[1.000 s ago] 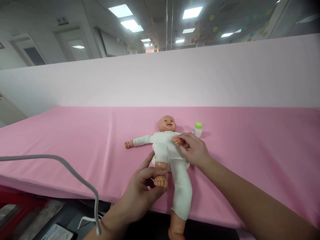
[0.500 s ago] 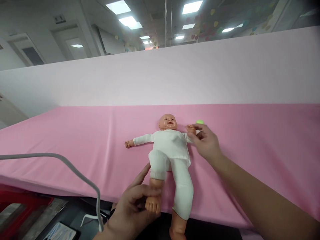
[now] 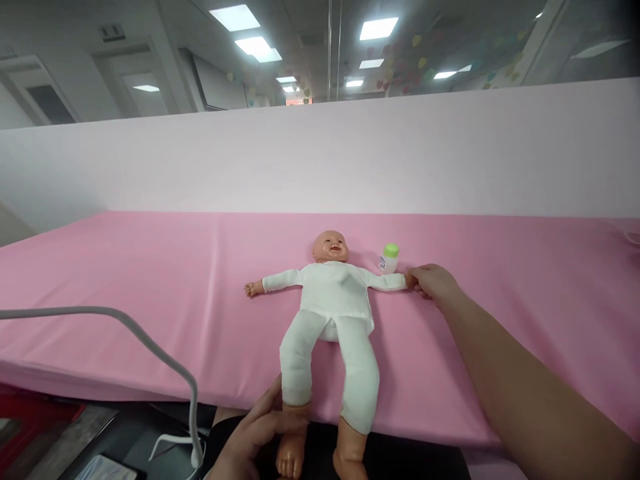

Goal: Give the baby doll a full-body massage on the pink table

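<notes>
A baby doll (image 3: 335,290) in a white top and trousers lies face up on the pink cloth (image 3: 175,267), both arms stretched out sideways. My right hand (image 3: 433,281) pinches the doll's hand on the right side of the view. Lower down, my left hand (image 3: 265,427) is wrapped round the doll's ankle on the left, its thumb across the front and the doll's toes showing below. The other foot hangs past the cloth's front edge. Just above the doll's right-hand sleeve stands a small bottle (image 3: 389,259) with a green lid.
A grey cable (image 3: 125,320) curves over the left front. Below the table are a red plastic object (image 3: 30,427) and a dark surface with a phone-like item (image 3: 107,469). A white panel (image 3: 320,160) rises behind the cloth, with glass above it.
My right hand has moved right, straightening the doll's arm outward and uncovering the bottle. My left hand has moved down and left with the doll's foot, and that leg is now straighter.
</notes>
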Available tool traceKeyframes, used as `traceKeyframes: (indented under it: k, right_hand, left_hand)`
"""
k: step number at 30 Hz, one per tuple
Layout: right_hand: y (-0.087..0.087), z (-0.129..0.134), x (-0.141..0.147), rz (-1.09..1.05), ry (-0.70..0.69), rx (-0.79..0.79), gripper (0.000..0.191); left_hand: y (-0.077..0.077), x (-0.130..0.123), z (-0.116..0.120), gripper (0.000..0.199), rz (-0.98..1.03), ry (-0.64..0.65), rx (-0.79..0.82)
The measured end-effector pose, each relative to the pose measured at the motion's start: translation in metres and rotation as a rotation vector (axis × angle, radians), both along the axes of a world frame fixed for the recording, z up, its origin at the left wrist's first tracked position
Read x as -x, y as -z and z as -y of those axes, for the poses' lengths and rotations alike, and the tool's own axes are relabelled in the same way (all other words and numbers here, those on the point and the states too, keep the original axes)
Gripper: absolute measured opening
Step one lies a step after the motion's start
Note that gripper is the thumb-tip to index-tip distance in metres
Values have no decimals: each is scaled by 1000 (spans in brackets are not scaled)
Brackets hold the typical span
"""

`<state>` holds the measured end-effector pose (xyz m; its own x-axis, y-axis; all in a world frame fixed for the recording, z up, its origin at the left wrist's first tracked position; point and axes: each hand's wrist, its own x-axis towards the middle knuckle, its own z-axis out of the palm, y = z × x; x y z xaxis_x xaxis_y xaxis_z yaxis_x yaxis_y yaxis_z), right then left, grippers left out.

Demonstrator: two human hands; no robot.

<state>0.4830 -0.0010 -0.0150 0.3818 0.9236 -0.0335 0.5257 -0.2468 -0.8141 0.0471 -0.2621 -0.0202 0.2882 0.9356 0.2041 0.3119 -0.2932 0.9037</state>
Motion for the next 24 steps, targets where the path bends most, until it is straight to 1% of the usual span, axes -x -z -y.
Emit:
traceKeyframes:
  k: [2,3,5,7,8,10,11,12,14,15,17,18,19,21,22,23,24]
  right_hand:
    - [-7,2,0,102,-28,159,19]
    - [-12,4,1,171,-29,186,22]
    - [-22,9,4,307,-18,176,30]
    - [-34,17,10,413,-18,150,40]
    - [-40,22,14,463,-29,146,42]
    - [-50,40,27,554,-97,145,39]
    - [-54,51,36,589,-151,109,37]
    - [-57,65,46,602,-238,38,37]
    - [-58,98,67,575,-424,-205,37]
    - [-55,116,78,553,-491,-321,39]
    - [-43,153,97,514,-650,-439,39]
    - [-34,169,104,497,-695,-498,41]
    - [-23,185,110,477,-727,-582,49]
    - [3,211,120,417,-784,-754,60]
    - [16,223,124,391,-791,-830,54]
    - [28,233,128,399,-736,-791,51]
    - [39,241,134,419,-656,-744,58]
  left_hand:
    - [-8,10,0,47,-37,-3,-17]
    - [-12,16,-1,47,-53,-20,-25]
    - [-20,30,-6,45,-78,-72,-26]
    - [-28,41,-16,41,-98,-127,-18]
    - [-32,44,-23,37,-112,-151,-17]
    - [-39,46,-40,31,-164,-196,-37]
    - [-43,45,-51,31,-211,-220,-39]
    - [-46,44,-63,34,-262,-264,-51]
    - [-52,42,-90,39,-387,-348,-82]
    - [-55,43,-106,40,-454,-373,-110]
    - [-59,45,-138,47,-579,-392,-143]
    - [-61,47,-154,51,-646,-399,-137]
    - [-62,50,-169,58,-717,-402,-115]
    - [-61,55,-196,75,-827,-437,-42]
    - [-59,58,-207,81,-853,-444,0]
    - [-55,61,-215,85,-866,-447,27]
    - [-51,63,-222,87,-867,-447,44]
